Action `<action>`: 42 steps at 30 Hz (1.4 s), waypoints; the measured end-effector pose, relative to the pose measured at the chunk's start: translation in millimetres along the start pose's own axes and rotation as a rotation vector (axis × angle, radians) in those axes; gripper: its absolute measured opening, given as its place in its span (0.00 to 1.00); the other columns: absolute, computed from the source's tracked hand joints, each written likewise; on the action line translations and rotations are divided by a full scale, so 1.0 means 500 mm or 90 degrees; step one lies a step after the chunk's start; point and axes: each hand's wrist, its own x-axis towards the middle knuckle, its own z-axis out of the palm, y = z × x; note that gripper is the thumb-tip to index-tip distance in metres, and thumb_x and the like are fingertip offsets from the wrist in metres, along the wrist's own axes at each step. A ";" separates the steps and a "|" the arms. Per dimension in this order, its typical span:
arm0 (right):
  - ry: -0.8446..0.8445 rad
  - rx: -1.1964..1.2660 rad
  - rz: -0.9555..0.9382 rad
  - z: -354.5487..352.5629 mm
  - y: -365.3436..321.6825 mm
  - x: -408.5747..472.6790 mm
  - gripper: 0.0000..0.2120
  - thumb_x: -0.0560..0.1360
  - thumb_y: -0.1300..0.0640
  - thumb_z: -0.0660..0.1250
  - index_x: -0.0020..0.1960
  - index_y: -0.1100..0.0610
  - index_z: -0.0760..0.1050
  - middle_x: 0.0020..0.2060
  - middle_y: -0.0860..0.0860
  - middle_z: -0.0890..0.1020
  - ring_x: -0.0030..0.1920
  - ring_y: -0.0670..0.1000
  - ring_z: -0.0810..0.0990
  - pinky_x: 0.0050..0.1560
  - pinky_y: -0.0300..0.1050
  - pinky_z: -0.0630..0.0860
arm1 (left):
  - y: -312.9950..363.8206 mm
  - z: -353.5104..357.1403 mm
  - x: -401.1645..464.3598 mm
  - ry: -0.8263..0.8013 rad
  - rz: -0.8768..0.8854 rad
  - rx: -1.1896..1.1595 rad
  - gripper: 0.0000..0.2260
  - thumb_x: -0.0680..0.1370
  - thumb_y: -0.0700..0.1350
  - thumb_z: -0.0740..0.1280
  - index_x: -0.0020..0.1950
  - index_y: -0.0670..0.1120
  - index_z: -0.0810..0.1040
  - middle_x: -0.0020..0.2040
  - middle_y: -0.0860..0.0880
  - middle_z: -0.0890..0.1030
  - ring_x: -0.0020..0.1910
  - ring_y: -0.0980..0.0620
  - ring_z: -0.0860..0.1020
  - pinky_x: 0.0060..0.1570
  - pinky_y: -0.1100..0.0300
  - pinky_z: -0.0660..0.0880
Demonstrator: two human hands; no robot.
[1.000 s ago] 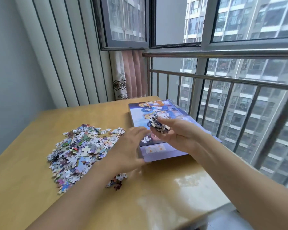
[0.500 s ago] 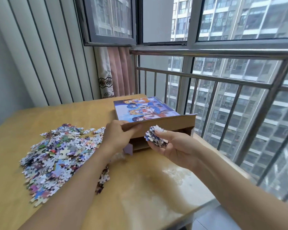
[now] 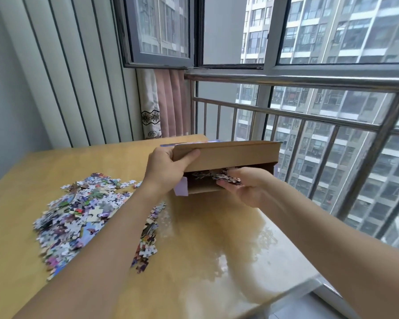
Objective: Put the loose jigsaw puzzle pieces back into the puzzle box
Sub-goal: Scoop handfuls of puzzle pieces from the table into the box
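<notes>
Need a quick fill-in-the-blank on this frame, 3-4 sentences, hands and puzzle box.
1. The left hand grips the brown cardboard ____ of the puzzle box, holding it raised.
2. The right hand carries a handful of puzzle pieces at the box's open ____.
3. The big pile of loose pieces lies on the wooden table on the person's ____ side.

Missing words: flap; mouth; left
</notes>
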 end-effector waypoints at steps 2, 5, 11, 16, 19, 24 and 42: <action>0.019 -0.076 -0.008 0.007 -0.016 0.017 0.18 0.79 0.73 0.61 0.68 0.66 0.69 0.64 0.60 0.75 0.63 0.59 0.75 0.47 0.44 0.81 | 0.002 -0.003 0.007 -0.023 -0.003 -0.017 0.05 0.72 0.55 0.77 0.42 0.55 0.87 0.44 0.55 0.87 0.50 0.50 0.84 0.58 0.47 0.79; 0.066 -0.134 -0.055 0.014 -0.031 0.036 0.16 0.79 0.74 0.59 0.66 0.67 0.69 0.64 0.64 0.75 0.63 0.62 0.75 0.66 0.47 0.74 | 0.011 -0.008 0.013 -0.028 -0.008 -0.059 0.08 0.72 0.56 0.76 0.46 0.54 0.88 0.47 0.54 0.87 0.53 0.49 0.84 0.61 0.45 0.78; 0.075 -0.583 -0.227 -0.042 -0.025 0.075 0.13 0.74 0.63 0.69 0.58 0.63 0.75 0.54 0.60 0.80 0.55 0.59 0.81 0.59 0.55 0.81 | 0.022 -0.014 0.016 -0.027 -0.008 -0.091 0.02 0.74 0.51 0.76 0.44 0.55 0.87 0.47 0.53 0.87 0.52 0.49 0.84 0.61 0.47 0.78; 0.097 -1.085 -0.479 -0.088 -0.028 0.050 0.09 0.82 0.56 0.62 0.58 0.59 0.77 0.51 0.57 0.82 0.47 0.56 0.79 0.47 0.52 0.78 | 0.022 -0.015 0.009 -0.029 -0.001 -0.078 0.03 0.74 0.51 0.76 0.46 0.54 0.87 0.46 0.53 0.87 0.50 0.50 0.84 0.58 0.50 0.79; 0.015 -1.091 -0.695 -0.098 -0.029 0.023 0.13 0.83 0.54 0.60 0.63 0.54 0.79 0.56 0.51 0.84 0.52 0.54 0.81 0.50 0.50 0.77 | 0.027 -0.021 0.010 -0.018 -0.001 -0.099 0.03 0.74 0.50 0.76 0.45 0.53 0.87 0.46 0.53 0.87 0.49 0.51 0.84 0.57 0.52 0.79; -0.166 -1.238 -0.626 -0.077 -0.012 -0.008 0.33 0.80 0.32 0.47 0.73 0.50 0.71 0.64 0.48 0.80 0.60 0.51 0.79 0.56 0.50 0.78 | 0.036 -0.024 0.012 -0.020 0.006 -0.105 0.06 0.72 0.52 0.76 0.46 0.52 0.87 0.46 0.52 0.87 0.49 0.51 0.84 0.57 0.52 0.79; 0.059 -1.067 -0.965 0.014 -0.162 0.002 0.08 0.81 0.55 0.65 0.47 0.54 0.82 0.42 0.50 0.86 0.40 0.55 0.84 0.39 0.51 0.80 | 0.148 -0.069 0.097 0.077 0.066 -0.088 0.16 0.80 0.58 0.65 0.62 0.50 0.76 0.50 0.54 0.84 0.48 0.57 0.82 0.48 0.58 0.80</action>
